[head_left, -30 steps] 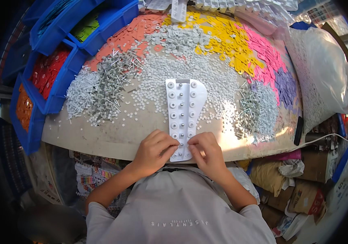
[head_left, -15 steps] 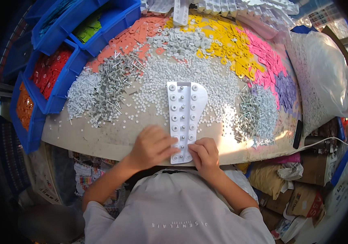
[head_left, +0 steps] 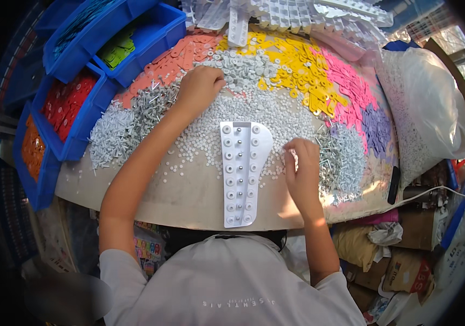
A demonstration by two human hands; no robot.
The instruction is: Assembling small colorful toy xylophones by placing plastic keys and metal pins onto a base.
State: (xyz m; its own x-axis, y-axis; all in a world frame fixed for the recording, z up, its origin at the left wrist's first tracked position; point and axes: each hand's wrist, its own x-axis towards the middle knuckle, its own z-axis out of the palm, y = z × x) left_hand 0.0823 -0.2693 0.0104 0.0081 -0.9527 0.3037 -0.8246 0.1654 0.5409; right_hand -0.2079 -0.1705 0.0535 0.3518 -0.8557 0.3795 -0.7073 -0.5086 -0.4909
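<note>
Hidden bits, bench view

Left hand (head_left: 199, 87) fingers buried in white caps (head_left: 243, 70); right hand (head_left: 300, 168) fingertip contents too small to tell.

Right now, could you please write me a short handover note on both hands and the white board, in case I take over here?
Left hand: stretched out to the heap of white caps, resting on it; grip unclear.
Right hand: at the metal pins right of the white board; fingers curled, contents hidden.
White board: flat on the table edge, most sockets carrying a pin and ring.
Left: top-right area looks unfilled.
</note>
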